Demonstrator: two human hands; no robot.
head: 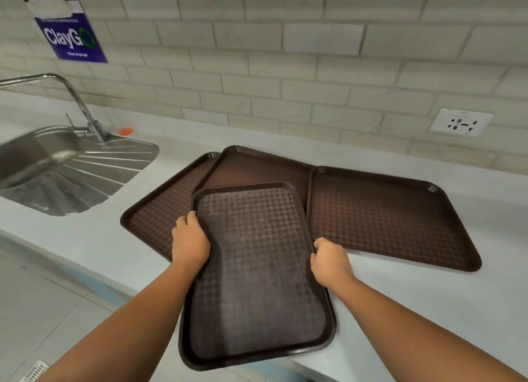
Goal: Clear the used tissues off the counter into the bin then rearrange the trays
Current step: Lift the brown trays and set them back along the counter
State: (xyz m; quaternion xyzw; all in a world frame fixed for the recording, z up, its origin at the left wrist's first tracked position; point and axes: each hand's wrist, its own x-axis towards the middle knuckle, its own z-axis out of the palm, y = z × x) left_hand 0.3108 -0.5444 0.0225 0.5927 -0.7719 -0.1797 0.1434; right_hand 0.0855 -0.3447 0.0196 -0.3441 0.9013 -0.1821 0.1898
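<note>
Four brown trays are seen on the pale surface (85,239)

Front tray (257,267) is held by both long edges, lengthwise away from the person. Its near end overhangs the surface's front edge and its far end is laid over the left tray (160,210) and back tray (257,167). Whether it is lifted clear or resting on them cannot be told

Left hand (190,240) is clamped on the left rim, with fingers (187,220) curled over the edge. The tips are hidden by the hand and rim. Right hand (328,260) is clamped on the right rim, knuckles up, fingertips hidden under the tray. Both forearms are cut off at the bottom of the frame

The left tray lies skewed, its right part covered by the other two. Of the back tray only a far corner and part of the floor are seen. Its right end meets the right tray (385,219), but which one lies on top cannot be made out. The right tray is fully visible, flat on the surface, its left rim just beside the front tray's far right corner

A steel sink (57,167) and a tap (77,101) are cut off at the left edge. A small orange item (125,131) is seen at the wall foot, too small to identify. On the poster (73,37) "ClayGo" is readable but the small print is blurred, and its top is covered by white paper. A socket (461,121) is set in the brick wall at right. A floor grate (35,371) is cut off at bottom left
</note>
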